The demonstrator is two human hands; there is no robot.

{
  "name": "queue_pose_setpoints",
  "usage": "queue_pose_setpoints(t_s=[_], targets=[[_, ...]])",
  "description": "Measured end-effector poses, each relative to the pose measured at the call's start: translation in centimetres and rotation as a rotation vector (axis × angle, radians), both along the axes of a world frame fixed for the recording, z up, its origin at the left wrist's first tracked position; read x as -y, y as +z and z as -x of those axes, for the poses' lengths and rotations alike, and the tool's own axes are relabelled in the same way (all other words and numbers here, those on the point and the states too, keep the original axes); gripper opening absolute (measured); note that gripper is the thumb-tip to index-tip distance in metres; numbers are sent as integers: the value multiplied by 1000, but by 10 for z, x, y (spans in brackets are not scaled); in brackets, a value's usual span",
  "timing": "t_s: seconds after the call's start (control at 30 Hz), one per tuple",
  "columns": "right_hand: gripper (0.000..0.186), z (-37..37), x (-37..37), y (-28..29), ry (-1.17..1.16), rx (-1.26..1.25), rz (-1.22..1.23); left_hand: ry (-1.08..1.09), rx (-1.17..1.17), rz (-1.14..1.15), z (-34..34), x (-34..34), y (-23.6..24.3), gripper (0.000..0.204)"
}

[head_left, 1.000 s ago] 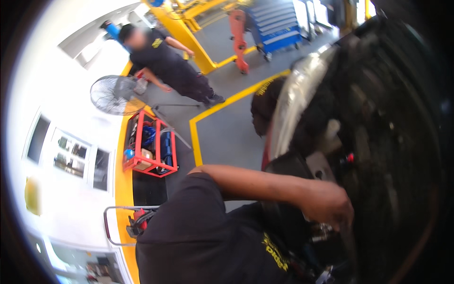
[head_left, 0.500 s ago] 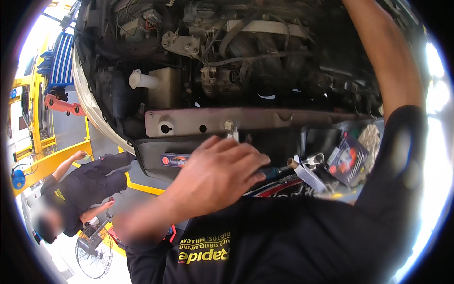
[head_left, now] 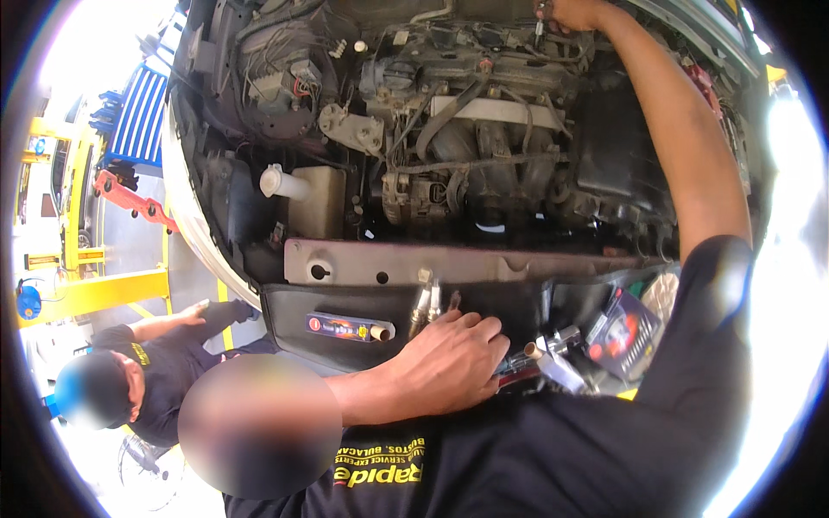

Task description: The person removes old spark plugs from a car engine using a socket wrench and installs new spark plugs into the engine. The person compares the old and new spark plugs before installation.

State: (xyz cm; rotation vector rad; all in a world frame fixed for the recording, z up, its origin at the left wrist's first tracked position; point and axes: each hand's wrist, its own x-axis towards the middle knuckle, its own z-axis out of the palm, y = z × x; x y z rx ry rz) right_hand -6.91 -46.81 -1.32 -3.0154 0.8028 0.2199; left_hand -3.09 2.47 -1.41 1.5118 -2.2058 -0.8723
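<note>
My right hand grips a small metal tool at the engine's upper right. My left hand lies low at the centre, fingers curled over the black mat on the car's front edge; what is under them is hidden. Just beyond it lie several slender metal spark plugs. A small printed box with a cardboard tube is to the left. At the right are a larger box, a white carton, metal tools and a crumpled cloth.
The open engine bay fills the upper middle, with a pale reservoir at left. A co-worker crouches at lower left. Beyond are a blue tool chest, a red creeper and yellow lift frames.
My view has swung from the workshop floor onto the engine bay. Since half a second ago my left hand moved right and down, uncovering the plugs; my raised right hand has come into view.
</note>
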Motion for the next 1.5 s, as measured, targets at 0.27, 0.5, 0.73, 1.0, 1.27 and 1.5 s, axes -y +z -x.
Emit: queue_pose_setpoints(t_s=[0.27,0.5,0.73,1.0,1.27,1.5], targets=[[42,2,-30,8,-324,155,-123,81,-141,-160,-12,5,14,22],[33,4,5,-32,-152,201,-161,166,-190,-307,-26,8,23,28],[32,9,-2,-23,-182,224,-270,268,-327,-300,-46,17,21,40],[41,7,-3,-18,-322,378,-669,561,-879,-274,-89,81,40,23],[44,2,18,-43,-331,533,-667,478,-282,193,-126,264,-11,50],[30,14,25,-50,-334,392,-723,505,-208,230,-107,333,-16,51]])
